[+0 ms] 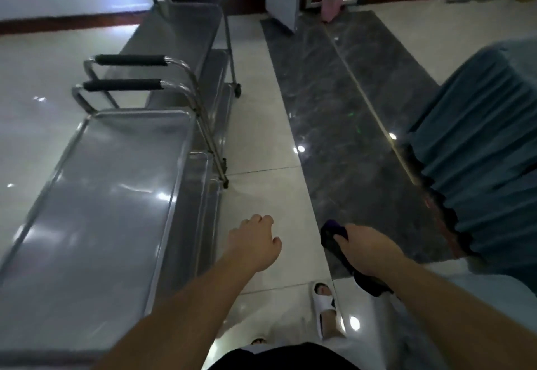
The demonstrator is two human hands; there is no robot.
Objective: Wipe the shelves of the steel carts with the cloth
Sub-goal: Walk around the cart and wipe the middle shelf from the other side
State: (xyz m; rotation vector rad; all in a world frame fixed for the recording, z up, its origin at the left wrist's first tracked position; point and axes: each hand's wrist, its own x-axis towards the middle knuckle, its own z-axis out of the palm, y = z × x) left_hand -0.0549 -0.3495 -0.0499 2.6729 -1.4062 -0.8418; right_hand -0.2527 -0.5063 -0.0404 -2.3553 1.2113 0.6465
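Note:
A steel cart stands at my left, its bare top shelf (96, 201) shining under the lights. A second steel cart (180, 30) stands beyond it, and black-gripped handles (122, 85) rise between the two. My left hand (255, 242) hangs over the floor just right of the near cart, fingers curled, holding nothing. My right hand (366, 247) is shut on a dark purple cloth (334, 233), held over the floor and away from the carts. The lower shelves are mostly hidden under the top ones.
A table draped in teal cloth (479, 149) stands at the right. A dark marble strip (348, 125) runs up the pale tiled floor. A pink bag (331, 3) lies by a far door. My foot in a white slipper (325, 305) is below.

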